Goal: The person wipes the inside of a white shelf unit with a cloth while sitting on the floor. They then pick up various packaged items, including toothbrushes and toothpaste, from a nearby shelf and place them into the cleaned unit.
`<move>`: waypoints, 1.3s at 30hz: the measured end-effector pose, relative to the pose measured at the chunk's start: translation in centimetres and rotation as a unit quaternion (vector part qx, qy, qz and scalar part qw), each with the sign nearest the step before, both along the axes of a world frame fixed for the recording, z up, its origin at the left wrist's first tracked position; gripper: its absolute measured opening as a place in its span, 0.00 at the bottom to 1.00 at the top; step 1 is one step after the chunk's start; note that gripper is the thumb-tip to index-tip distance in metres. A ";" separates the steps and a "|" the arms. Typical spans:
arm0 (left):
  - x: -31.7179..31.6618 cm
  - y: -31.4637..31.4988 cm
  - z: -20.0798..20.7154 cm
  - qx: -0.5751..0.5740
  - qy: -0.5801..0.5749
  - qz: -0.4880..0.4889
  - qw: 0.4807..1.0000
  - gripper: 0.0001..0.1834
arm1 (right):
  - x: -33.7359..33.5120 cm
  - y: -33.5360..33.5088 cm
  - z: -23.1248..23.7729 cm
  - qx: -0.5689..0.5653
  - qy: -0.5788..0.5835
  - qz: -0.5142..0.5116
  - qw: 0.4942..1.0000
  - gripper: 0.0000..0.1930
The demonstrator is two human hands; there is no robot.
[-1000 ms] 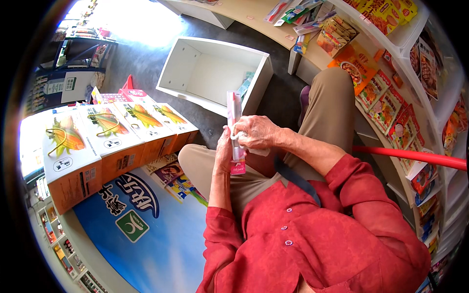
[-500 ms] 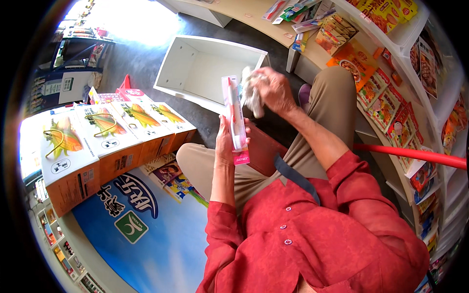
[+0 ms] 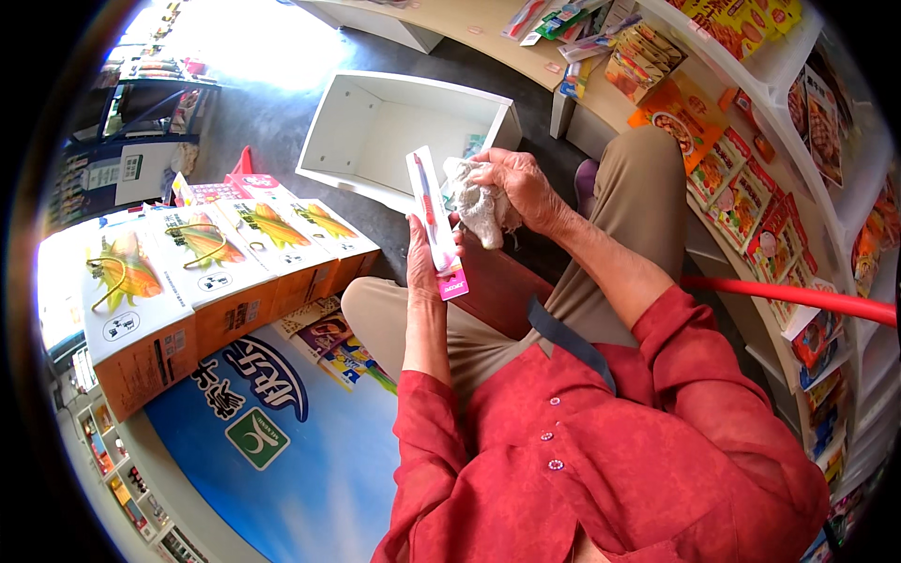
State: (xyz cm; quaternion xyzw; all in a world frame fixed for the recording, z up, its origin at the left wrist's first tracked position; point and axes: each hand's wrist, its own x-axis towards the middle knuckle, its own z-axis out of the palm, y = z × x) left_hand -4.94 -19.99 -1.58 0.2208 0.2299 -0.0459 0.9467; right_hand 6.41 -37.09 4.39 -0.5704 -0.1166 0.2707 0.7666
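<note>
My left hand [image 3: 427, 267] is closed round the lower part of a packaged toothbrush [image 3: 433, 216], a long narrow pack with a clear front and a pink lower end. The pack leans a little to the left. Just right of it, my right hand [image 3: 522, 188] grips a bunched white cloth [image 3: 477, 205], whose loose folds hang below the fingers. The cloth is close to the pack's edge; whether they touch I cannot tell. Beyond both hands lies a white open drawer box [image 3: 324, 169] on the dark floor, with a small greenish item inside near its right end.
Several corn-picture cartons [image 3: 141, 361] stand on a blue printed surface [image 3: 328, 469] at my left. Right of me are shelves with colourful food packets [image 3: 723, 178] and a red bar [image 3: 798, 294]. More packaged toothbrushes [image 3: 601, 42] lie on the far shelf.
The packaged toothbrush has tilted to the left and shifted slightly left. My right hand with the cloth has come lower and nearer to me.
</note>
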 end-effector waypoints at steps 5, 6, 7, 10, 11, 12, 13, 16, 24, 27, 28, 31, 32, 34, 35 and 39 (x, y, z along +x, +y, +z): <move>2.0 -2.9 2.3 -0.002 0.097 0.087 0.991 0.26 | -2.9 0.4 -0.4 -0.043 -0.158 0.073 0.984 0.12; 1.0 -0.9 0.6 -0.021 0.061 0.053 0.996 0.27 | -4.2 1.0 -0.2 -0.042 -0.274 0.109 0.955 0.12; 1.0 -0.1 0.0 -0.045 0.027 0.013 0.999 0.28 | -5.2 1.2 -0.5 -0.045 -0.384 0.138 0.912 0.13; 0.6 0.3 -0.2 0.004 0.066 0.061 0.996 0.29 | -5.5 1.0 0.4 -0.101 -0.326 0.227 0.912 0.13; 0.2 0.8 -1.0 -0.028 0.063 0.061 0.996 0.29 | -4.7 1.3 -0.3 -0.057 -0.278 0.282 0.917 0.13; 0.3 0.5 -0.3 0.007 0.077 0.138 0.987 0.29 | -4.1 1.1 -0.7 -0.091 -0.244 0.312 0.914 0.12; -0.1 1.3 -0.9 -0.028 0.064 0.112 0.991 0.28 | -3.8 0.6 -0.9 -0.126 -0.208 0.342 0.908 0.12; -0.2 2.5 -0.2 0.122 0.080 0.014 0.989 0.25 | -4.0 -0.5 -0.3 -0.324 -0.356 0.264 0.836 0.12; 3.4 6.0 0.7 0.690 0.166 -0.335 0.620 0.17 | -3.5 -0.3 -2.4 -0.342 -0.399 0.222 0.822 0.13; 5.5 5.0 1.2 0.790 0.115 -0.421 0.430 0.18 | -2.8 0.0 -1.6 -0.362 -0.395 0.258 0.804 0.12; 6.1 4.8 1.0 0.799 0.107 -0.428 0.408 0.18 | -2.7 0.1 -2.0 -0.355 -0.395 0.244 0.812 0.12; 7.7 4.9 -0.9 0.819 0.097 -0.426 0.373 0.18 | -2.5 0.5 -2.1 -0.356 -0.388 0.223 0.821 0.11; 8.2 5.0 -1.6 0.824 0.097 -0.419 0.369 0.18 | -2.7 0.6 -2.8 -0.341 -0.396 0.196 0.830 0.11; 9.4 5.1 -2.6 0.831 0.093 -0.411 0.362 0.17 | -2.6 0.7 -3.3 -0.347 -0.399 0.182 0.829 0.11; 9.9 5.4 -2.9 0.826 0.097 -0.419 0.363 0.23 | -2.6 0.9 -3.5 -0.349 -0.399 0.179 0.829 0.11; 10.1 5.3 -6.5 0.822 0.063 -0.328 0.462 0.35 | -2.4 0.8 -4.2 -0.378 -0.395 0.191 0.815 0.09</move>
